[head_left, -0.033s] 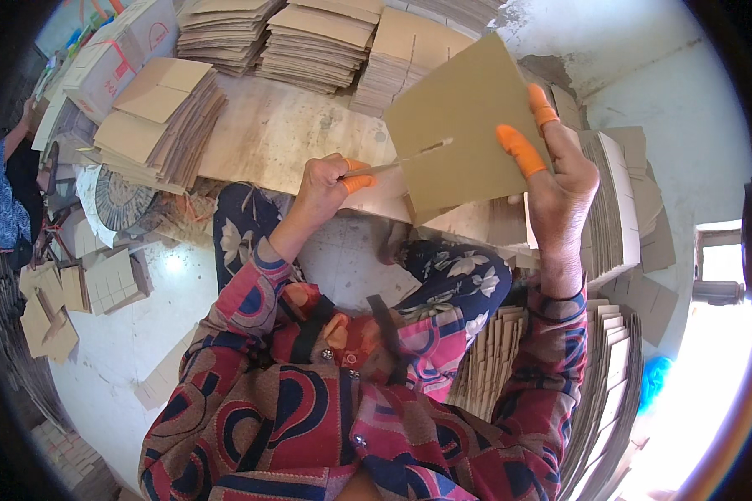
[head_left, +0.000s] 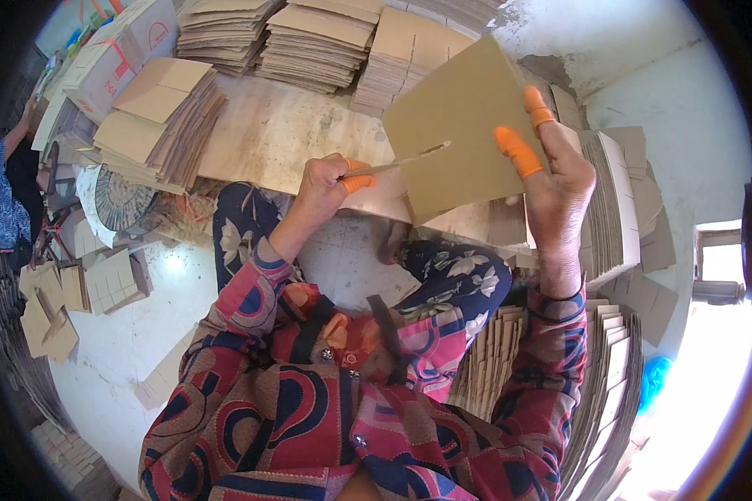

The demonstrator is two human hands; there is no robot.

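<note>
Your right hand (head_left: 560,179) grips the cardboard (head_left: 447,108) by its right edge. Your left hand (head_left: 324,185) pinches a thin strip (head_left: 384,168) left of the cardboard.

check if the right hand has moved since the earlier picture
Yes, slightly: the right hand has shifted a little to the left, judged against the cardboard stack just right of it, which has stayed put.
</note>
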